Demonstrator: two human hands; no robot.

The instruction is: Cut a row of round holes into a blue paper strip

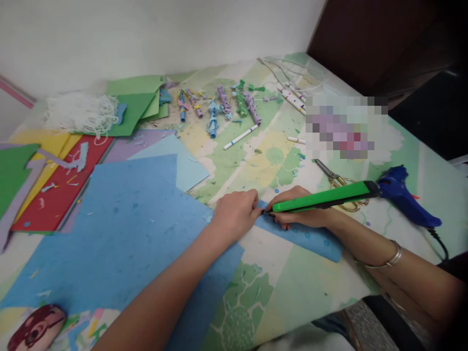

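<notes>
Standing by the table (pixel 278 300), I saw the right hand (pixel 307 217) pinching a green utility knife (pixel 318 196) low down by its tip, the long body slanting back over the wrist. The knife's tip was at a blue foam strip (pixel 310 240), which lay on the surface between its middle and the near edge, small rings dotted along it. The left hand (pixel 234 210) was curled over the strip's left end, thumb close to the tip — whether it pinched the strip or only pressed on it, I could not tell.

Gold-handled scissors (pixel 331 174) lay just beyond the right hand, and a blue glue gun (pixel 407 199) toward the right edge. A large blue foam sheet (pixel 135 209) covered much of the left side; white string (pixel 80 111) was heaped near the far left corner — decorated tubes (pixel 252 108) lined up toward the far edge.
</notes>
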